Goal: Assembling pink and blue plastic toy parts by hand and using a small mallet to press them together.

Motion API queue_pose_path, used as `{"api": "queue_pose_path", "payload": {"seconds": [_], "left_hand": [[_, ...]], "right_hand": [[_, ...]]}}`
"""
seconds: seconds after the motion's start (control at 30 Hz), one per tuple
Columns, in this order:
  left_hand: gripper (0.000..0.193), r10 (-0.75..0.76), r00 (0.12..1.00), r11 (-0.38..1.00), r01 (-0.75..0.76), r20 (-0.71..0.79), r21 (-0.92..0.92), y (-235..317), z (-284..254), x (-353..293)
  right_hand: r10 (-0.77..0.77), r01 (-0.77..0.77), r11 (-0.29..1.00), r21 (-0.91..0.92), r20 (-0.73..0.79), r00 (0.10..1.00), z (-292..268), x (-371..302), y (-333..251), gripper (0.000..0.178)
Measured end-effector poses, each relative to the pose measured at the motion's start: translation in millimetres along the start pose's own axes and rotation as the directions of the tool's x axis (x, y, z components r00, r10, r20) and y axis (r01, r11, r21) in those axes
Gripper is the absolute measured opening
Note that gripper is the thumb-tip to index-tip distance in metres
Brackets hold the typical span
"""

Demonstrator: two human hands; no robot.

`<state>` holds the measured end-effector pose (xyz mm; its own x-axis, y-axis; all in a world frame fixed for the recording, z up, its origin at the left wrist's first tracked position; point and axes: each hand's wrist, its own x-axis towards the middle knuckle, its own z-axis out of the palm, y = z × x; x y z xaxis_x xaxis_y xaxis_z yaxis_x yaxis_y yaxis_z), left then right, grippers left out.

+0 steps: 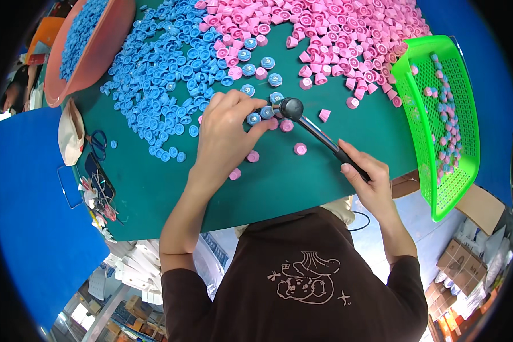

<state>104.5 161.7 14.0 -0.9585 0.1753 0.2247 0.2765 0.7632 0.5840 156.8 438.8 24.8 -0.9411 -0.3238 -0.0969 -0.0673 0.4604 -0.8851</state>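
At the green bench (pixel 148 194), the step in hand appears to be seating 1 blue cap (pixel 267 112) with a hammer-like tool (pixel 325 138). The right hand (pixel 376 188) grasps its dark grip; the left hand (pixel 227 122) appears to pinch the cap beside the rounded head. The next move calls for steadiness — fingertips clear. Materials: glossy perforated plastic basket (pixel 422 137); metallic shaft; tapered pink cups (pixel 336 34); scalloped blue caps.

Shirt (pixel 302 239) is showing plain dark brown, its short sleeves (pixel 182 293) in the same colour ending near the elbows. Pale line-art print (pixel 305 279) is running across the front: rounded cartoon figure, small star-like sparkles (pixel 343 297) either side. Forearms (pixel 182 228), left hand (pixel 225 125) and right hand (pixel 370 176) are showing bare.
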Motion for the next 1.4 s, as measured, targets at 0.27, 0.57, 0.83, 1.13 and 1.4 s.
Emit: {"api": "queue_pose_path", "payload": {"seconds": [0.27, 0.57, 0.83, 1.13, 1.4], "left_hand": [[0.017, -0.216, 0.949, 0.975, 0.224, -0.228, 0.009, -26.7, -67.7, -0.2], [0.011, -0.145, 0.983, 0.978, 0.160, -0.115, 0.137, -74.7, -60.1, 12.4], [0.014, -0.146, 0.988, 0.981, 0.138, 0.053, 0.136, -66.3, -59.0, 12.4], [0.017, -0.255, 0.967, 0.954, 0.256, -0.029, 0.155, -92.0, -68.5, 12.2], [0.018, -0.471, 0.875, 0.866, 0.483, -0.112, 0.131, -88.1, -67.2, 19.5]], "right_hand": [[-0.149, 0.153, 0.957, -0.249, 0.035, 0.988, -1.0, 13.8, -23.4, 0.043], [-0.069, 0.064, 0.996, -0.055, -0.101, 0.992, -2.0, 23.5, -18.4, 0.038], [0.019, -0.020, 0.999, -0.028, -0.040, 0.999, -7.2, 13.5, -2.9, 0.041], [0.028, -0.029, 0.999, -0.020, -0.031, 0.999, -5.2, 15.8, -1.2, 0.040], [0.057, -0.058, 0.998, -0.026, -0.029, 0.998, -6.0, 12.8, 0.3, 0.041]]}}
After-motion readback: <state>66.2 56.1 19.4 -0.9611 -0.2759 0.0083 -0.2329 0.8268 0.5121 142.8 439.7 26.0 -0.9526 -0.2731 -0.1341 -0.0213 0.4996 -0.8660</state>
